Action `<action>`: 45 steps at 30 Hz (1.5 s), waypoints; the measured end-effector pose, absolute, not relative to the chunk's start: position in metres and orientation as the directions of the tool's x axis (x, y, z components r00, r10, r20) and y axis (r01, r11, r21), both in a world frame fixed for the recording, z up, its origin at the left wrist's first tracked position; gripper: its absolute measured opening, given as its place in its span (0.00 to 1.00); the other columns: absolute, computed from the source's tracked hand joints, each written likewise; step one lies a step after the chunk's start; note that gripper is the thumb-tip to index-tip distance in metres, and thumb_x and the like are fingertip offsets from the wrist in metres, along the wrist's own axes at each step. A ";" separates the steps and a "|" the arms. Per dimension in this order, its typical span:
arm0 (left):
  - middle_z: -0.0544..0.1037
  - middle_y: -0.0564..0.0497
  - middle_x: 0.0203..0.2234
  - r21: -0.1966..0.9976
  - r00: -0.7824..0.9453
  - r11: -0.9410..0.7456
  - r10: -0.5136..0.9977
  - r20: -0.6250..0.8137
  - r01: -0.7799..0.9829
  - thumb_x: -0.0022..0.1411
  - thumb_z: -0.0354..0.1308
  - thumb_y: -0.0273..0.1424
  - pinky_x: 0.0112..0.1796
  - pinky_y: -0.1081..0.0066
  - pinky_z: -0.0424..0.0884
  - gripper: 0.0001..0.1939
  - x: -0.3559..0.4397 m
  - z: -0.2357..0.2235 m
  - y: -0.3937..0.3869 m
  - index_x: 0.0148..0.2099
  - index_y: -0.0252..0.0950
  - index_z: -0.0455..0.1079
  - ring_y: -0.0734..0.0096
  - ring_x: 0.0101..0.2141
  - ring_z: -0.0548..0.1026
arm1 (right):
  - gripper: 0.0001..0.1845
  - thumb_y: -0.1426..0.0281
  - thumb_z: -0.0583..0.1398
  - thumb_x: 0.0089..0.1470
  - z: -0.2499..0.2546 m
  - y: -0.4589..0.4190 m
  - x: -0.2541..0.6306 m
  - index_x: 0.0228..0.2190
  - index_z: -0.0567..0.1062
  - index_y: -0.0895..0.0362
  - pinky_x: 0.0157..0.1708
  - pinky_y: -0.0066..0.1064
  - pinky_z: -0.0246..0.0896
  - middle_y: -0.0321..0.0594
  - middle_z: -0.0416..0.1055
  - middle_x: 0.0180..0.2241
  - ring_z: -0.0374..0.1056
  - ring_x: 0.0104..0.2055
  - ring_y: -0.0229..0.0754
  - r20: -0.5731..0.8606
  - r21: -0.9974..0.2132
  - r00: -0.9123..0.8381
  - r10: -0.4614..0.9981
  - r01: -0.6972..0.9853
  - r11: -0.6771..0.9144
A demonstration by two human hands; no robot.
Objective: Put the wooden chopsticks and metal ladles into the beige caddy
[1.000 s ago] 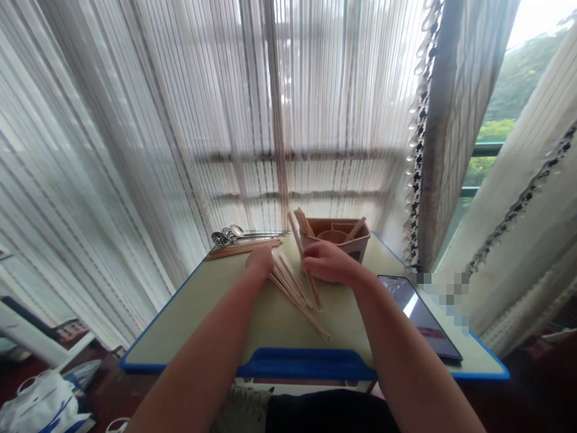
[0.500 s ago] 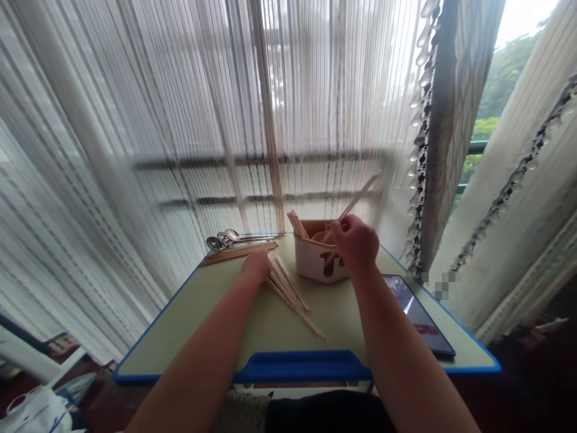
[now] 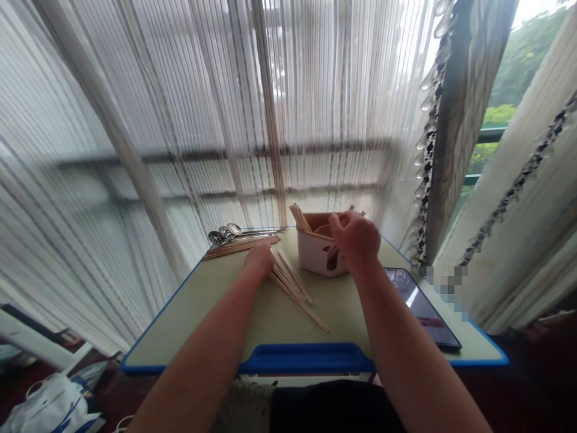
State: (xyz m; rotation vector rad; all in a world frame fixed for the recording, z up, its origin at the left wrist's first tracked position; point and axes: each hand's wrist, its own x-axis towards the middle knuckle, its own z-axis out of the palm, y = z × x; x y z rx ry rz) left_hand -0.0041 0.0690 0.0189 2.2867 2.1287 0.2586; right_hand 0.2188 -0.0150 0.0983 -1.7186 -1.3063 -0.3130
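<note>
My left hand (image 3: 260,260) rests on the table, its closed fingers around the upper ends of a fanned bunch of wooden chopsticks (image 3: 297,294). Over the right part of a white organizer box (image 3: 313,255) with a tan inside, my right hand (image 3: 358,236) is closed. Its back hides whatever lies between the fingers. Stick tips show just behind this hand, and a stick appears through the cutout in the box's front. More chopsticks (image 3: 301,218) lean upright in the box's left compartment.
Several metal spoons (image 3: 232,231), some slotted, lie at the far left, with a row of chopsticks (image 3: 237,247) before them. A tablet (image 3: 421,310) lies on the right of the blue-edged table (image 3: 189,325). Curtains (image 3: 202,108) hang behind.
My right hand has gone from the box's left front to above its right part, carrying chopsticks, which have since dropped lower into the box. The left hand has stayed in place.
</note>
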 end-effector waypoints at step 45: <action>0.74 0.39 0.45 0.169 0.050 -0.073 0.990 0.134 0.983 0.58 0.49 0.33 0.45 0.66 0.67 0.18 -0.002 0.017 0.067 0.48 0.33 0.68 0.59 0.46 0.72 | 0.11 0.62 0.56 0.50 0.087 -0.001 0.208 0.30 0.74 0.55 0.40 0.34 0.56 0.40 0.73 0.29 0.63 0.38 0.45 0.774 -0.381 0.045 0.631 0.830 0.408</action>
